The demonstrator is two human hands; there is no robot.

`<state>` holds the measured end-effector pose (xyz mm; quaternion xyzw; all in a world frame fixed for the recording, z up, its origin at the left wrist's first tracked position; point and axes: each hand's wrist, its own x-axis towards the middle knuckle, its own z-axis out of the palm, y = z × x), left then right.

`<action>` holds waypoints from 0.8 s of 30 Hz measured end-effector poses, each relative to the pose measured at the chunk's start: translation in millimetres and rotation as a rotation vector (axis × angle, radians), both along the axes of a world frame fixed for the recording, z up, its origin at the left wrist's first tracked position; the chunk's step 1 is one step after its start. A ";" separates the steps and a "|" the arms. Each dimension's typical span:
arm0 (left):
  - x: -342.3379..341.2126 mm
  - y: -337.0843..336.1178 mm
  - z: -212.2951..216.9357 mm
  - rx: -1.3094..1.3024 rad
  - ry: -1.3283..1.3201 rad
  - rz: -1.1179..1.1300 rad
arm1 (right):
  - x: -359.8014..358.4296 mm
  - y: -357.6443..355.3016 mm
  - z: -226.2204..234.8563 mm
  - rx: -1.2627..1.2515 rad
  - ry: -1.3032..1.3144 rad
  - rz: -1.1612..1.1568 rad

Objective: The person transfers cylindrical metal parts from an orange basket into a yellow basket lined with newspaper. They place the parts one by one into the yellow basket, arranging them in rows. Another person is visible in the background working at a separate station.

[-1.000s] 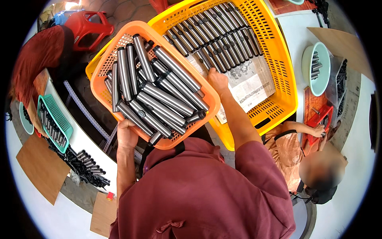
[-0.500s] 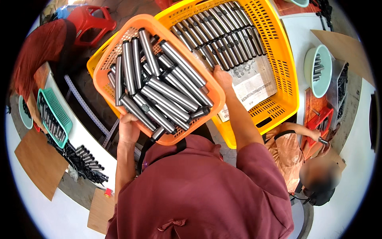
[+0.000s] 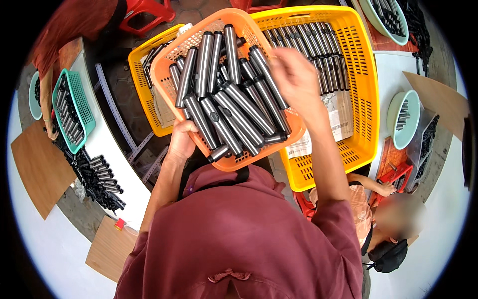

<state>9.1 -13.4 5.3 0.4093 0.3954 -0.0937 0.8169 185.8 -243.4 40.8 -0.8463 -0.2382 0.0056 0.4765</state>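
My left hand (image 3: 181, 142) grips the near left rim of an orange plastic basket (image 3: 238, 163) held up in front of my chest. Several grey and dark metal cylinders (image 3: 234, 104) lie heaped in it. My right hand (image 3: 295, 74) is blurred over the basket's right side, above the cylinders; whether it holds one is unclear. Behind the basket stands a large yellow crate (image 3: 364, 89) with a row of the same cylinders (image 3: 318, 47) and a paper sheet (image 3: 339, 117).
A smaller yellow crate (image 3: 142, 94) sits under the orange basket's left side. A teal basket (image 3: 74, 107) and loose dark tubes (image 3: 97, 177) lie on the white table at left. A round bowl (image 3: 403, 119) is at right; another person (image 3: 393, 219) crouches lower right.
The orange basket has come nearer and more level. My right hand has left the basket's right rim and moved up over the cylinders. My left hand still holds the rim.
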 end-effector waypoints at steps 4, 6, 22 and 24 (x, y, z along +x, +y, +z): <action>2.9 0.9 7.6 0.042 -0.019 -0.048 | 25.4 79.5 7.6 -0.434 -0.320 0.546; 4.1 1.4 10.7 0.033 -0.022 -0.067 | 33.6 102.4 -2.4 -0.546 -0.465 0.693; -36.1 43.3 -14.3 -0.039 -0.045 0.090 | 39.6 5.3 55.9 -0.329 -0.250 0.112; -34.9 44.3 -8.1 0.024 -0.031 0.164 | 25.8 -39.4 40.3 -0.367 -0.018 -0.073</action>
